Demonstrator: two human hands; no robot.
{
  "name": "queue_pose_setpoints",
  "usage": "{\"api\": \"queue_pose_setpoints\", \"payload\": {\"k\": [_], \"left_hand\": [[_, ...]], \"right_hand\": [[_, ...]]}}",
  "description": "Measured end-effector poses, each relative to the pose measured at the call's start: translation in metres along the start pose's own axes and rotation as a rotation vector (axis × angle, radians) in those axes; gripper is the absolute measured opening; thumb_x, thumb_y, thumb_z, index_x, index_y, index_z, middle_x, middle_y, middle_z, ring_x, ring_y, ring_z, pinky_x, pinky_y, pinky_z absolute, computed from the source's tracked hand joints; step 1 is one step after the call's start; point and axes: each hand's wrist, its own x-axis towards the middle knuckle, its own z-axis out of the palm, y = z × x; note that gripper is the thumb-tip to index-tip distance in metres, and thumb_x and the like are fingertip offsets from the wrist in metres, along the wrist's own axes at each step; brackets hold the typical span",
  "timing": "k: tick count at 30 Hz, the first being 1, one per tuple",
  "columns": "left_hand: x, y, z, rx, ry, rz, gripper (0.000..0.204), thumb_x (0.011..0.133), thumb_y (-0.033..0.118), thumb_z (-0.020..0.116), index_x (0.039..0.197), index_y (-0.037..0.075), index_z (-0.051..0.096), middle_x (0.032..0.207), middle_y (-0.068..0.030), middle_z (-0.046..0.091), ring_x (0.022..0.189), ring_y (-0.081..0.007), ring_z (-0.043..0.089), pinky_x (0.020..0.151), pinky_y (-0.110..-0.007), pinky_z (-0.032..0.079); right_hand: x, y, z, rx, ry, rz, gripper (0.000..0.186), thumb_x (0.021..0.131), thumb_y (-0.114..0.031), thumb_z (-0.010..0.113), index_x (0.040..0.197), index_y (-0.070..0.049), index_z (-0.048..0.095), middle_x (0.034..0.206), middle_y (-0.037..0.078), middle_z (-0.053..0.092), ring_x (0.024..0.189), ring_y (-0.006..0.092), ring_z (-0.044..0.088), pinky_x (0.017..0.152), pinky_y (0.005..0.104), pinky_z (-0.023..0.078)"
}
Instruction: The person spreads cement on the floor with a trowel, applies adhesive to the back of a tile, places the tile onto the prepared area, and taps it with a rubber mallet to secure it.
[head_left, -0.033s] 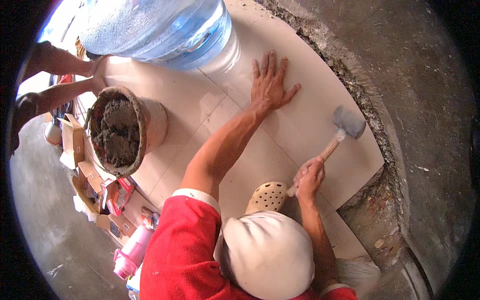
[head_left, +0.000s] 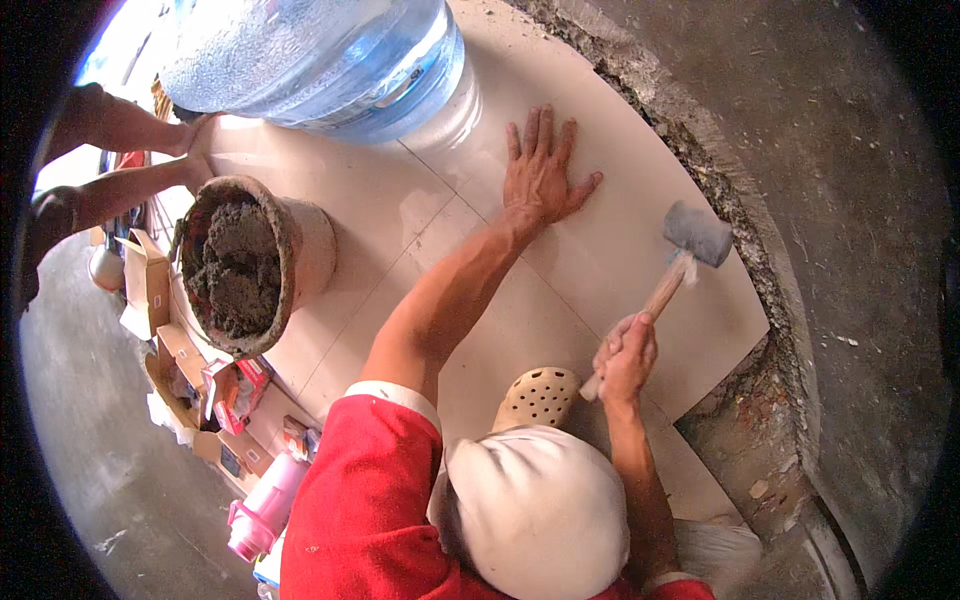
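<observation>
My left hand (head_left: 541, 175) lies flat on a large cream floor tile (head_left: 610, 250), palm down and fingers spread. Wrapped round the wooden handle of a rubber mallet (head_left: 697, 233) is my right hand (head_left: 626, 357). The mallet's dark grey head is over the right part of that same tile; I cannot tell whether it touches the surface. A beige clog (head_left: 540, 396) with round holes shows left of the handle's lower end. Red sleeves (head_left: 365, 470) cover my upper arms, and a whitish cloth cap (head_left: 535, 510) fills the lower middle.
A bucket of wet grey mortar (head_left: 240, 265) stands at left, below a big blue water bottle (head_left: 390, 100). Another person's legs (head_left: 130, 190) are at far left, near opened cardboard boxes (head_left: 148, 285) and a pink flask (head_left: 268, 505). A broken rough edge (head_left: 690, 140) borders the tiles at right.
My right hand has shifted slightly right, and the mallet's head has tilted a little. My left hand keeps its place on the tile.
</observation>
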Motion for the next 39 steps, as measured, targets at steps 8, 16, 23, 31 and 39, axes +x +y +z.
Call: {"api": "queue_pose_setpoints", "payload": {"k": [8,16,23,31,39], "left_hand": [[0.008,-0.004,0.004,-0.054,0.020,-0.011,0.088,0.093,0.065,0.058,0.156,0.006,0.042,0.164,-0.0289,0.029,0.155,-0.0448,0.021,0.125,-0.065,0.008],[-0.007,-0.009,0.010,-0.079,0.086,-0.029,0.086,0.093,0.065,0.055,0.156,0.008,0.043,0.164,-0.0298,0.029,0.155,-0.0457,0.021,0.124,-0.067,0.008],[-0.058,-0.011,-0.004,0.046,0.100,-0.081,0.084,0.096,0.067,0.050,0.158,0.011,0.040,0.163,-0.0355,0.025,0.153,-0.0532,0.018,0.119,-0.074,0.011],[-0.059,-0.008,-0.008,0.048,0.071,-0.113,0.086,0.096,0.067,0.050,0.159,0.009,0.038,0.164,-0.0357,0.022,0.154,-0.0533,0.016,0.120,-0.073,0.006],[-0.060,-0.005,-0.010,0.052,0.072,-0.137,0.087,0.097,0.067,0.049,0.160,0.009,0.036,0.165,-0.0356,0.019,0.156,-0.0520,0.010,0.121,-0.071,0.001]], "right_hand": [[0.030,0.054,-0.019,-0.407,0.080,-0.364,0.041,0.109,-0.049,0.044,0.092,-0.011,0.046,0.066,-0.002,0.043,0.045,0.0096,0.040,0.038,0.0270,0.034],[0.038,0.052,-0.060,-0.538,-0.060,-0.302,0.048,0.108,-0.050,0.047,0.097,-0.004,0.054,0.066,-0.001,0.047,0.047,0.0084,0.044,0.040,0.0260,0.035],[0.041,0.057,-0.071,-0.745,-0.029,-0.505,0.049,0.108,-0.048,0.049,0.095,-0.001,0.058,0.067,0.000,0.049,0.055,0.0098,0.047,0.049,0.0269,0.039],[0.033,-0.015,-0.060,-0.681,-0.054,-0.672,0.046,0.109,-0.040,0.049,0.103,0.005,0.056,0.077,0.021,0.063,0.068,0.0381,0.062,0.061,0.0468,0.046],[0.052,-0.022,-0.055,-1.107,-0.048,-0.684,0.040,0.110,-0.036,0.048,0.107,0.003,0.056,0.080,0.026,0.062,0.074,0.0446,0.064,0.065,0.0501,0.047]]}}
